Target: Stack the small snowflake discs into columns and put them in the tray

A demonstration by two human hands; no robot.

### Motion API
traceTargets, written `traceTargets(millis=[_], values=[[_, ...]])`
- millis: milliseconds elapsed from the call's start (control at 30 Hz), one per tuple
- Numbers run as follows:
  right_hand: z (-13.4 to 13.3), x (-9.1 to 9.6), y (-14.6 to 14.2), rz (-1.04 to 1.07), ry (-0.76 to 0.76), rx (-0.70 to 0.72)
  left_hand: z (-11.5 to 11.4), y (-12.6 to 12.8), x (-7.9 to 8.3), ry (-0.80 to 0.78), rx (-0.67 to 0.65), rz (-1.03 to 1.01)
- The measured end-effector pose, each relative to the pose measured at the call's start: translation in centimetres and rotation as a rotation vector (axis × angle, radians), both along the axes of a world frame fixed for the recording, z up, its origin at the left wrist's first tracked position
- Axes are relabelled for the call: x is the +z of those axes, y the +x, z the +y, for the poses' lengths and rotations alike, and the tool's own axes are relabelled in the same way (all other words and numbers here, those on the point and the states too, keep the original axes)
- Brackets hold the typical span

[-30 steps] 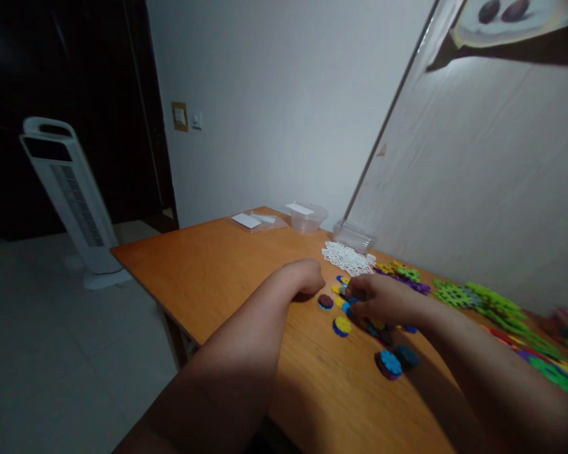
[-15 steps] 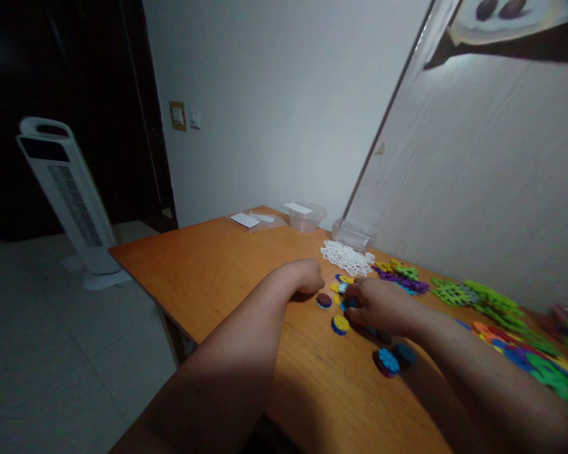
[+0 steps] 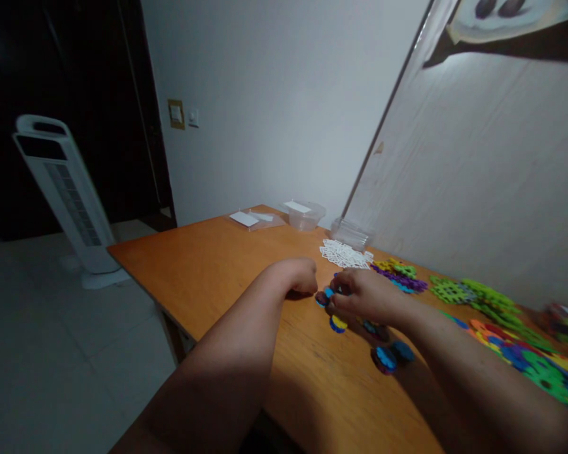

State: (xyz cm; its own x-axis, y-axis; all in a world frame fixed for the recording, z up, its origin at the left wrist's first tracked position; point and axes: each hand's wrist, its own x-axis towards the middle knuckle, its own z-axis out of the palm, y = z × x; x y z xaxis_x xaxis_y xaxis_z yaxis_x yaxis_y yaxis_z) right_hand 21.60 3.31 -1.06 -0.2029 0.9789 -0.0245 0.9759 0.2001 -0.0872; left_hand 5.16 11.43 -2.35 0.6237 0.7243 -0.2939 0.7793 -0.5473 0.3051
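Observation:
My left hand (image 3: 303,277) rests on the table with its fingers curled in, and whatever they hold, if anything, is hidden. Just right of it, a brown disc (image 3: 321,299) tops a small stack with blue below. My right hand (image 3: 357,291) pinches a small blue disc (image 3: 329,292) at the edge of that stack; whether the disc touches it I cannot tell. The right hand covers most of the loose discs behind it. Closer to me stand a yellow-topped stack (image 3: 337,323) and a light-blue-topped stack (image 3: 386,358), with a dark blue one (image 3: 402,351) beside it.
On the wooden table (image 3: 194,265), white lattice pieces (image 3: 344,253) lie beyond my hands. Clear containers (image 3: 307,217) and a plastic bag with white cards (image 3: 244,219) are farther back. Colourful plastic pieces (image 3: 539,372) spread along the right, by the wall. A tower fan (image 3: 71,189) stands on the floor.
My right hand has moved left toward the brown-topped stack, with a blue disc now at its fingertips. My left hand stays curled in nearly the same place.

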Motion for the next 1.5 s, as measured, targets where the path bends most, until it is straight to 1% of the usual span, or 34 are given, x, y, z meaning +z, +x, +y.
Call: traceTargets(millis=[167,267,400,500,700,1100,1300,1400,1500], values=[[0.0,-0.4,-1.0,0.019,0.003,0.009,0.1,0.0,-0.1,0.016,-0.024,0.000],[-0.2,-0.3,-0.6,0.039,-0.010,-0.013,-0.2,0.1,0.3,0.038,-0.022,0.017],[-0.1,-0.5,0.1,-0.006,-0.053,-0.046,-0.5,0.0,0.6,0.000,-0.021,0.032],[0.0,-1.0,0.2,-0.013,-0.084,-0.066,0.0,-0.1,0.1,-0.007,-0.052,0.025],[0.1,-1.5,0.1,0.079,-0.108,-0.081,1.0,-0.2,-0.9,-0.066,-0.113,-0.010],[-0.2,-1.9,0.1,0.188,-0.141,-0.116,0.7,-0.2,-0.5,-0.071,-0.091,-0.044],[0.0,-2.2,0.7,0.165,-0.066,-0.104,0.8,-0.6,-0.7,-0.142,-0.052,-0.107],[-0.1,-2.1,0.6,0.165,-0.077,-0.096,0.7,-0.6,-0.9,-0.188,-0.024,-0.133],[-0.3,-2.0,0.3,0.166,-0.085,-0.104,0.6,-0.5,-0.9,-0.191,0.001,-0.135]])
